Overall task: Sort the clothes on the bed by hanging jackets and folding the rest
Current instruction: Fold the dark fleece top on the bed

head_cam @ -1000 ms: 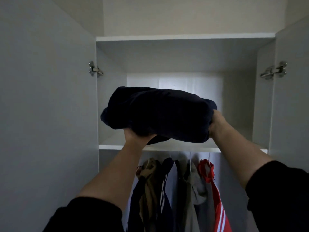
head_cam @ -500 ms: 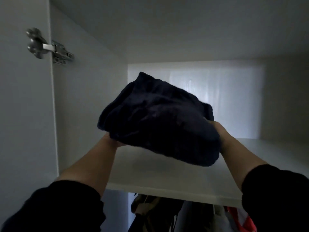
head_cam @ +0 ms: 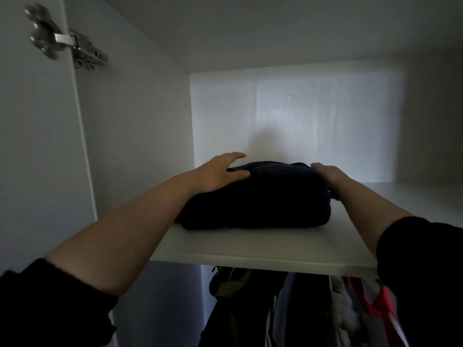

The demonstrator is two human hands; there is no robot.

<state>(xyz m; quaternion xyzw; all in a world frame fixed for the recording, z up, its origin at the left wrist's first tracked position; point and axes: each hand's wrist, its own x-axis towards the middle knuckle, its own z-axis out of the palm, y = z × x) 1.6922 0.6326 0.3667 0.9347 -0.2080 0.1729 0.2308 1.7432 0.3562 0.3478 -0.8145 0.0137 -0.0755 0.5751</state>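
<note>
A folded dark navy garment (head_cam: pixel 255 196) lies flat on the white upper shelf (head_cam: pixel 250 249) of the wardrobe, towards its left side. My left hand (head_cam: pixel 220 174) rests on the garment's top left corner with the fingers spread and straight. My right hand (head_cam: pixel 330 175) lies against the garment's right end, thumb on top; its fingertips are hidden behind the cloth. Both forearms reach up from dark sleeves.
Below the shelf hang several jackets: a dark and tan one (head_cam: pixel 240 296) and a red and white one (head_cam: pixel 375 304). The open left door (head_cam: pixel 30 146) carries a metal hinge (head_cam: pixel 72 48). Bare shelf extends to the right of the garment.
The garment was held up in the air in both hands; it now lies on the shelf. My left hand has come from under it onto its top.
</note>
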